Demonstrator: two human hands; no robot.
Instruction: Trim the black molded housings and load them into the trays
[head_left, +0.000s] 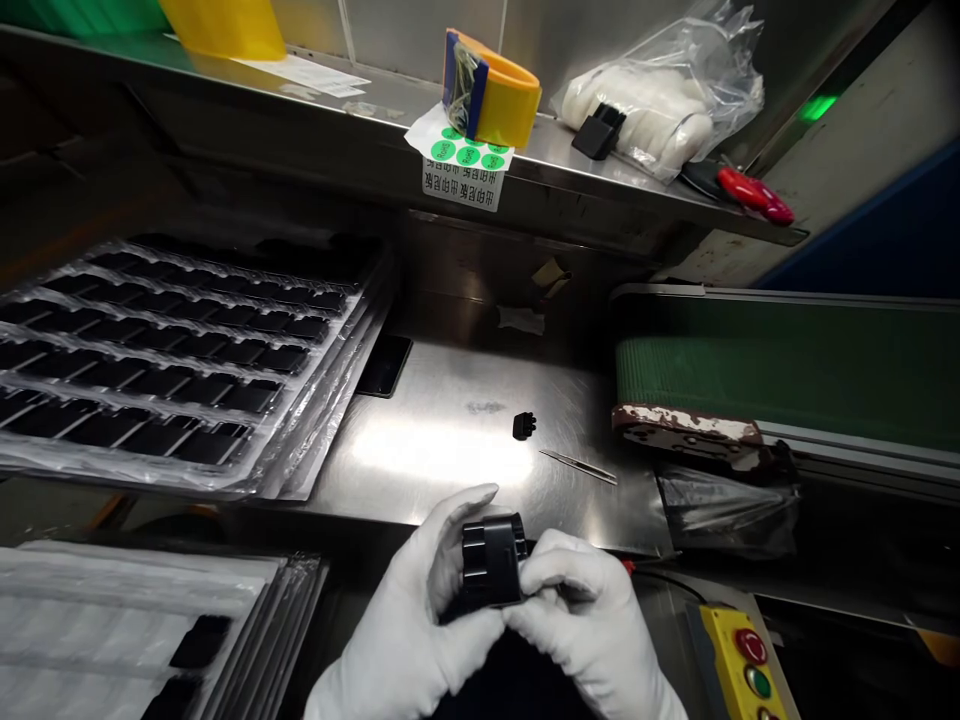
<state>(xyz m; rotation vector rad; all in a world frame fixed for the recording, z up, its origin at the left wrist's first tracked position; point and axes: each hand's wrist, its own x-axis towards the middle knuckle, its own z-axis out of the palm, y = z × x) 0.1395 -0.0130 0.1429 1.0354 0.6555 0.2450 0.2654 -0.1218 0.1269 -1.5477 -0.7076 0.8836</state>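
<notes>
In white gloves, both my hands meet low in the middle of the head view. My left hand (405,625) is closed around a black plastic housing (489,560) with ridged slots, its fingers behind and its thumb below. Against the housing's right edge, the bent fingers of my right hand (589,610) are pinched; whether they also hold something small is hidden. Beyond my hands, a small black pronged piece (524,426) lies on the steel bench (427,440). Metal tweezers (579,467) rest just to the right of that piece.
Stacked trays of black parts (270,440) fill the left, with another tray stack (97,600) below. A dark phone-like slab (386,366) lies beside them. On the right are a green conveyor belt (795,380) and a yellow button box (731,640). A shelf (360,110) holding a tape roll (510,100) crosses the back.
</notes>
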